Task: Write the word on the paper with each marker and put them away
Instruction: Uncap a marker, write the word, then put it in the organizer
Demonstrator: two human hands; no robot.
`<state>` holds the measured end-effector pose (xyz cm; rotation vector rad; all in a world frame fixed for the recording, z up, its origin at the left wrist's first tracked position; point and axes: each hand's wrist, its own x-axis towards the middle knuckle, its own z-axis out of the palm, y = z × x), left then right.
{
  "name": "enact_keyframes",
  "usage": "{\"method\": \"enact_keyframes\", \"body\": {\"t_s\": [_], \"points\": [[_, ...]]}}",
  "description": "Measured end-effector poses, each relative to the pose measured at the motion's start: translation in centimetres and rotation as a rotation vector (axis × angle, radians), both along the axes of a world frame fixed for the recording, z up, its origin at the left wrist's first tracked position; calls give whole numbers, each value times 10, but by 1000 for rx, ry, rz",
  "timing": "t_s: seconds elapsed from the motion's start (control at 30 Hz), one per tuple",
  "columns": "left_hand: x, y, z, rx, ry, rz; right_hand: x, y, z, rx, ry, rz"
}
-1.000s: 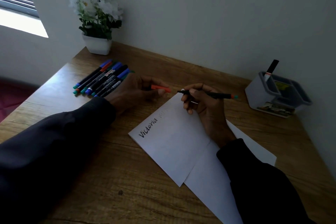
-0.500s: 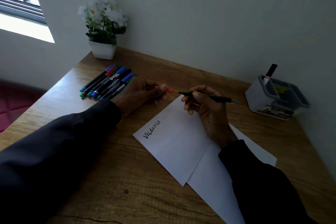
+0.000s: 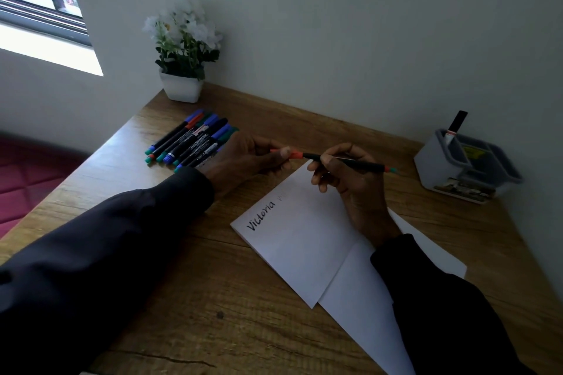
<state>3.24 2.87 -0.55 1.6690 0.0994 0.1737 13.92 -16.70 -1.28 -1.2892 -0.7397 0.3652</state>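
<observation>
Left hand (image 3: 243,158) fingers pinch a small orange cap (image 3: 294,155), seemingly touching the slim black marker (image 3: 359,165) the right hand (image 3: 350,183) grips over white paper (image 3: 304,250).

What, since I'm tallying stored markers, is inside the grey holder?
One black-capped marker stands tilted in the left compartment of the grey holder; something yellow shows in the middle one. Walls hide the bottoms.

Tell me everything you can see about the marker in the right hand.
The slim marker has a black barrel, an orange band and a teal tip at its rear. The right hand pinches it near the front, holding it almost level above the far corner of the paper. Its writing end meets the orange cap gripped by the left hand; whether the cap is seated is unclear.
</observation>
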Motion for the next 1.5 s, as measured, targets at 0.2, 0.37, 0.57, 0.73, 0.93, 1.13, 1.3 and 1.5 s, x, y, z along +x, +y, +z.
{"method": "enact_keyframes", "body": {"t_s": [0.2,0.37,0.57,0.73,0.93,1.13,1.3,1.5], "points": [[-1,-8,-1,-13,-80,-8,-3,0,4,-120,-111,-20],[1,-7,-1,3,-105,30,3,-7,16,-68,4,3],[-2,-10,2,-27,-141,71,-3,-5,20,-90,-67,-48],[-3,-17,3,-60,-168,113,-11,-5,25,-59,-56,-63],[-8,-25,7,-29,-159,108,-15,-11,31,-73,55,8],[-10,-33,23,-40,-135,166,-1,-35,40,-193,-16,39],[-6,-42,27,-46,-92,211,-3,-42,40,-476,-437,-169],[-6,-55,42,-70,-131,161,-6,-38,36,-589,-727,-378]]}}
